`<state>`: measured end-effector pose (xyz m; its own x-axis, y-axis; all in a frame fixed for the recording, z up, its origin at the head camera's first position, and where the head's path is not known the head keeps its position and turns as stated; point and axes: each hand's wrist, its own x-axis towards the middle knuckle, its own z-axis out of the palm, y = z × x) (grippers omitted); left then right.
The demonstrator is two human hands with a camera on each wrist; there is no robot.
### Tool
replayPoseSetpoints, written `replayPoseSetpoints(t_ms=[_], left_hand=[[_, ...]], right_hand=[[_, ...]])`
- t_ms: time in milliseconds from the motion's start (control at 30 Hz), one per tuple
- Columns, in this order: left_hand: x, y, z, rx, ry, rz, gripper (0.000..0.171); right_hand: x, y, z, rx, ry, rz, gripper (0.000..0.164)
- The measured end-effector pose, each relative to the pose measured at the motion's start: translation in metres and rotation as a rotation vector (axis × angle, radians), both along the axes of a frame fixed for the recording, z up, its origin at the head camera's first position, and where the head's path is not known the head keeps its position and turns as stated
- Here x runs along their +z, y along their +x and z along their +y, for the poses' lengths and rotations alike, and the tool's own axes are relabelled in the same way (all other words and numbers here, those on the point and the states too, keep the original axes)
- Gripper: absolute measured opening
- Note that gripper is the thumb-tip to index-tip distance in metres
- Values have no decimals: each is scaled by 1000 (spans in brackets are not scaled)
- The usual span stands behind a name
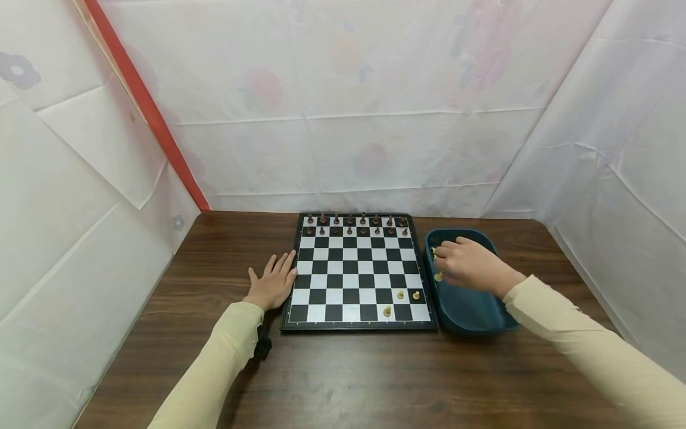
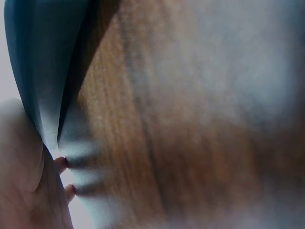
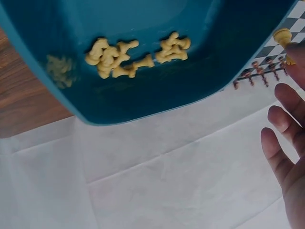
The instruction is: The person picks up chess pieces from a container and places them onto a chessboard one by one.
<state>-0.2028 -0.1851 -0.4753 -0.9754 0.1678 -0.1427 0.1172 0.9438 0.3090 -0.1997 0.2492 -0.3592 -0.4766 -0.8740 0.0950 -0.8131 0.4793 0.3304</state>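
Note:
A black-and-white chessboard (image 1: pixel 334 253) lies on the table, with dark brown chess pieces (image 1: pixel 349 230) in two rows at its far end. Three yellow chess pieces (image 1: pixel 401 294) stand near its front right corner. My left hand (image 1: pixel 272 286) rests with fingers spread against the board's left edge. Over the blue tray (image 1: pixel 471 313), my right hand (image 1: pixel 471 262) pinches a yellow chess piece (image 3: pixel 282 36) between thumb and fingers, its other fingers loosely bent. More yellow chess pieces (image 3: pixel 109 57) lie in a heap inside the tray.
The tray stands right beside the board's right edge. Brown wooden tabletop (image 1: pixel 343 381) surrounds both. White patterned sheets (image 1: pixel 343 149) hang behind and at both sides, and a red strip (image 1: pixel 145 101) runs down the left corner.

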Motion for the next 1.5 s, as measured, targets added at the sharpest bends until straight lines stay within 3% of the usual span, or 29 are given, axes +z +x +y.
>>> replayPoseSetpoints(t_ms=[600, 933, 1267, 1500], left_hand=[[-2, -2, -1, 3, 1, -9, 56], [0, -3, 0, 5, -4, -7, 56], [-2, -3, 0, 6, -2, -16, 57], [-2, -1, 0, 4, 10, -12, 56]], right_hand=[[-19, 21, -36, 49, 95, -69, 9], [-30, 25, -42, 29, 174, -154, 16], [-40, 30, -44, 40, 179, -154, 22], [-39, 31, -44, 17, 184, -166, 23]])
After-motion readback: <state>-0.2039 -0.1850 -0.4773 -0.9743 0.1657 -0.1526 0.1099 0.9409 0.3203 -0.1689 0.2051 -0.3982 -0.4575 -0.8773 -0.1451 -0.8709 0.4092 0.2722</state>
